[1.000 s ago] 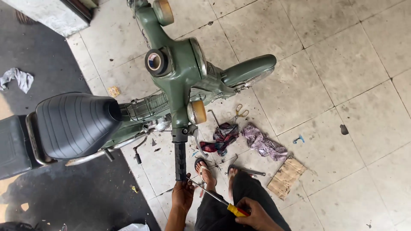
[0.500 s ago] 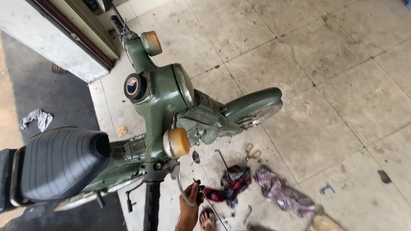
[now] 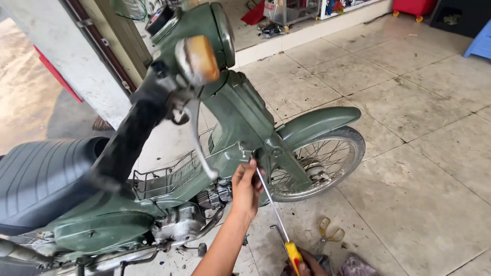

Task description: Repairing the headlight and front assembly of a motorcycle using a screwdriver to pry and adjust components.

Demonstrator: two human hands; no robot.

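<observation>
A green motorbike (image 3: 225,128) stands on a tiled floor (image 3: 409,153), its black seat (image 3: 41,179) at the left of the view and its spoked front wheel (image 3: 317,163) pointing right. The left hand (image 3: 246,188) reaches up to the lower edge of the bike's front body panel, just behind the front wheel, with its fingers (image 3: 244,171) curled loosely around the thin metal shaft of a long screwdriver (image 3: 273,209), steadying it near the tip. The tip of the screwdriver meets the bike's frame at the bottom of the panel, above the engine (image 3: 179,225). The right hand (image 3: 307,265) sits low, below the wheel at the bottom edge of the view, and grasps the screwdriver's yellow handle; only part of this hand shows. On the floor beneath the wheel, just right of the screwdriver, lies a pair of pliers (image 3: 330,232) with yellowish grips. The near handlebar (image 3: 133,133) and its orange turn signal (image 3: 197,59) loom blurred above the seat.
</observation>
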